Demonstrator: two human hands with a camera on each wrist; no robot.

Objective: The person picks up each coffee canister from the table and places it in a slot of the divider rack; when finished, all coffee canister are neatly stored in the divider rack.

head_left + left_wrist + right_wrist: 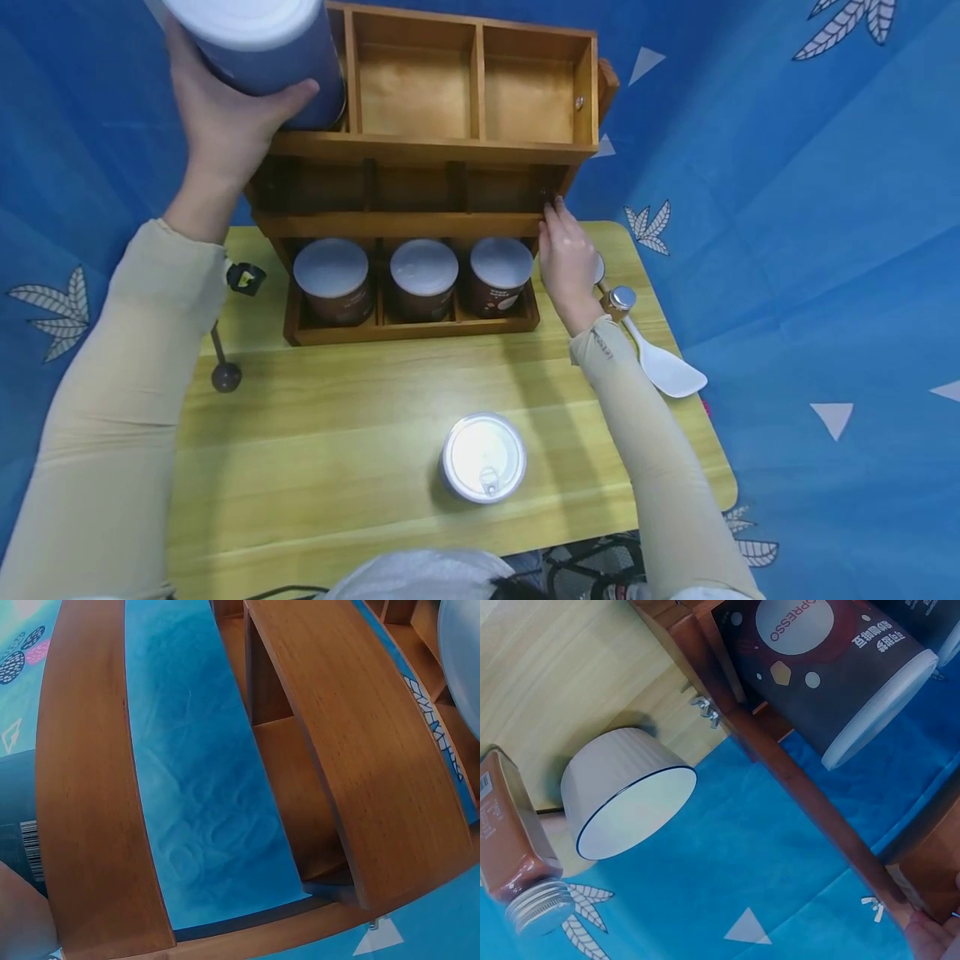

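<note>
In the head view my left hand (225,125) grips a blue canister (281,83) with a white lid, held at the left end of the top tier of a wooden rack (435,223). A part of that canister, with a barcode, shows at the edge of the left wrist view. My right hand (567,258) pinches the right end of the rack's middle tier, fingertips at the wood. Three dark brown paper tubs (333,283) with pale lids stand in the bottom tier's compartments. The left fingers behind the canister are hidden.
A can (483,458) with a pull-tab lid stands at the table's front. Right of the rack are a white bowl (630,795), a brown bottle (514,832) with a metal cap and a white spatula (671,371). A dark round-ended tool (225,375) lies left. Blue cloth (825,250) surrounds the table.
</note>
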